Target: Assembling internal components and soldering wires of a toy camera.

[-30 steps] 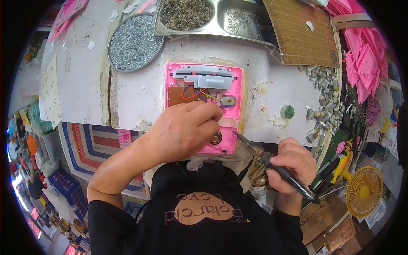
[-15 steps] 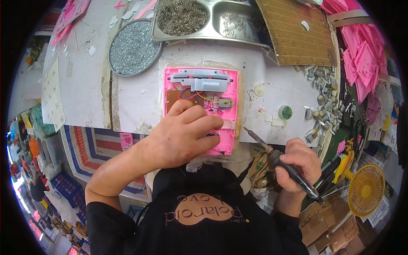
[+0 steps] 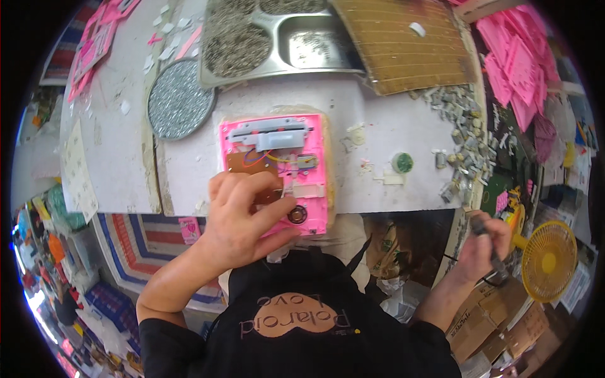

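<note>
An opened pink plastic case (image 3: 321,170) lies on the table in front of me. Inside it are a grey plastic mechanism (image 3: 277,135), a brown circuit board (image 3: 249,162), a small metal motor (image 3: 306,162), coloured wires and a round dark part (image 3: 297,215). My left hand (image 3: 236,217) reaches over the case's lower left, covering part of the board. Its thumb and forefinger curl toward each other beside a pale strip (image 3: 307,191); whatever they pinch is unclear. Out past the table's right front, my right hand (image 3: 474,255) grips a black electric screwdriver (image 3: 495,259), slightly blurred.
A round dish of small screws (image 3: 181,99) and a metal tray of springs (image 3: 236,47) stand at the back. Cardboard (image 3: 406,47) lies beside them. Several small motors (image 3: 469,148) crowd the right edge, near a green round piece (image 3: 403,163). A yellow fan (image 3: 549,261) stands lower right.
My right hand has swung right with the screwdriver, away from the case. My left hand has shifted slightly left and down, uncovering the round dark part. The whole view has shifted a little.
</note>
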A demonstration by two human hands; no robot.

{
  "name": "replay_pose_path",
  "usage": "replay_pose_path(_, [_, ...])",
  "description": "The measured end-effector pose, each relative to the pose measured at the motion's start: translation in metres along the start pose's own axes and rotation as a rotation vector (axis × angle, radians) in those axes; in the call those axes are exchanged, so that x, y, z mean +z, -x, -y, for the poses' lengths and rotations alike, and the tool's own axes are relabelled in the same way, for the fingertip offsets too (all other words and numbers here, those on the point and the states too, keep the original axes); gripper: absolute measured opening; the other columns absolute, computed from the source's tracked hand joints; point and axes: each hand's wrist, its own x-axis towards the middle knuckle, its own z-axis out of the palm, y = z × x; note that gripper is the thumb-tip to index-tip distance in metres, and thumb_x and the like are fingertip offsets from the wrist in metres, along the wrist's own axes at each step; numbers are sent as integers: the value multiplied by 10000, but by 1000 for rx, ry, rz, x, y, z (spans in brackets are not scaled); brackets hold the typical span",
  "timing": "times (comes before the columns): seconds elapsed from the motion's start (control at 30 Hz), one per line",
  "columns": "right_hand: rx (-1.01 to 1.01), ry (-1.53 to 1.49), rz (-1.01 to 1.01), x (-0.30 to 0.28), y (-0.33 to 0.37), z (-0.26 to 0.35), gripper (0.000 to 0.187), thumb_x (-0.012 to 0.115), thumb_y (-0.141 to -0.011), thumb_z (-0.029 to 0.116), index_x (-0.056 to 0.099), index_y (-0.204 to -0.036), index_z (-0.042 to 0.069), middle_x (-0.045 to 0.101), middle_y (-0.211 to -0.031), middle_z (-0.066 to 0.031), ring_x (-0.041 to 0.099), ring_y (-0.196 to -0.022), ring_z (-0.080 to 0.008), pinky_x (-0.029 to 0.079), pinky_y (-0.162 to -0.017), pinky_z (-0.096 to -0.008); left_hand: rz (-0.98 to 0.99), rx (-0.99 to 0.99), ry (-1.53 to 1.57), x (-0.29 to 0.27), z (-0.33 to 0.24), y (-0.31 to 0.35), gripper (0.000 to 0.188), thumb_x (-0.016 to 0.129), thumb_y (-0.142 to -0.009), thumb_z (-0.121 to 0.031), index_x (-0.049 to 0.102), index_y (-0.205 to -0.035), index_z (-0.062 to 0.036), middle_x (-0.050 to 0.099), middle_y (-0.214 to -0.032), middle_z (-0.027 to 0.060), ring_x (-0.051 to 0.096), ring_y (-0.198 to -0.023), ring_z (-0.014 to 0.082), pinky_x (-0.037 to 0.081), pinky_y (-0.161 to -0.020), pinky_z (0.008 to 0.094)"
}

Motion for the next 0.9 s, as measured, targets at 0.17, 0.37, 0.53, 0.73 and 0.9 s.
replay_pose_path(0.17, [37, 169, -560, -98, -8, 26, 148, 602, -979, 37, 627, -1116, -14, 658, -1024, -112, 670, -876, -181, 585, -828, -310, 40, 110, -125, 6, 19, 3, 441, 853, -686, -370, 751, -1053, -147, 606, -1235, 96, 586, -1027, 314, 388, -938, 499])
replay_pose_path(0.37, [-46, 407, -737, -118, -51, 37, 77, 688, -911, 11, 692, -987, 4, 665, -895, -22, 610, -819, -86, 474, -746, -217, -32, 130, -105, 15, 15, 5, 349, 805, -717, -289, 755, -1025, -133, 591, -1159, 120, 564, -961, 305, 378, -898, 476])
replay_pose_path(0.53, [-69, 481, -734, -157, -106, -23, 107, 733, -902, 60, 727, -999, 15, 689, -879, -5, 607, -801, -82, 470, -758, -241, -52, 120, -105, 17, 12, 5, 356, 803, -725, -277, 751, -1041, -120, 586, -1131, 120, 552, -934, 302, 385, -868, 461])
replay_pose_path(0.73, [325, -49, -628, -142, -147, -71, 187, 758, -949, 155, 698, -1096, 57, 673, -917, -28, 587, -775, -102, 483, -733, -284, -124, 72, -42, 5, 19, 22, 371, 751, -714, -172, 726, -1069, -68, 593, -1083, 147, 550, -922, 317, 410, -843, 457])
replay_pose_path(0.9, [463, -510, -486, -37, -58, -55, 324, 625, -1039, 176, 578, -1315, 12, 568, -872, -29, 491, -715, -112, 462, -695, -289, -247, 34, -90, -2, 22, 4, 275, 836, -678, -101, 729, -929, -134, 620, -1063, 58, 576, -821, 222, 390, -778, 399])
